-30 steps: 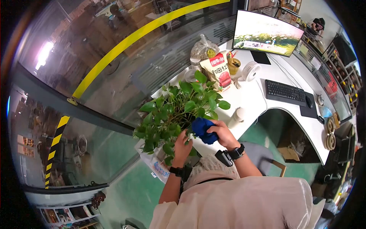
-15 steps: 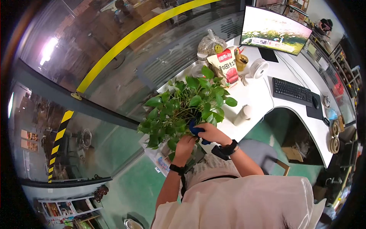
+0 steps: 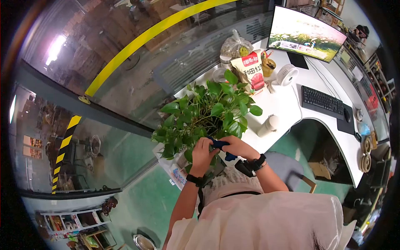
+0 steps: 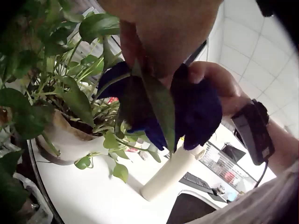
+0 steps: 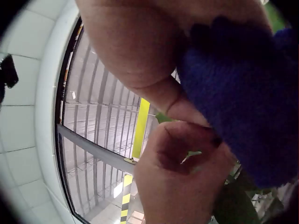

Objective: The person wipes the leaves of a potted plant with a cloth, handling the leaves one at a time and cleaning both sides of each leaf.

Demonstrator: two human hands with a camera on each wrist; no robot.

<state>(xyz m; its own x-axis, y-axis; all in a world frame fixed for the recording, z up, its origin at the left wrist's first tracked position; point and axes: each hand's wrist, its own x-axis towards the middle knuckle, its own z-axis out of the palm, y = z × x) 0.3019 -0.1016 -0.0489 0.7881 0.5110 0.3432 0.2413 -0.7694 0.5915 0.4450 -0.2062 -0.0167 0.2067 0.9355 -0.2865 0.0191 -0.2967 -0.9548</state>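
A leafy green plant (image 3: 200,112) stands at the desk's near left corner; the left wrist view shows its white pot (image 4: 70,144). At its front edge, my right hand (image 3: 238,148) grips a dark blue cloth (image 3: 218,144), which hangs in folds on both sides of a leaf (image 4: 159,100) in the left wrist view. My left hand (image 3: 201,156) touches the right one, thumb and fingers curled in a pinch by the cloth. In the right wrist view the cloth (image 5: 238,102) covers part of the right fingers, and the left hand (image 5: 182,172) is below.
A cream bottle (image 3: 268,126) stands right of the plant. Farther back on the white desk (image 3: 279,104) are a snack bag (image 3: 250,71), a small fan (image 3: 287,75), a keyboard (image 3: 321,101) and a monitor (image 3: 306,35). A grey chair (image 3: 285,168) is below the desk's edge.
The right hand and blue cloth have come down and left against the left hand at the plant's front. The cloth, bunched up earlier, is now mostly hidden by the hands. The head view has shifted slightly.
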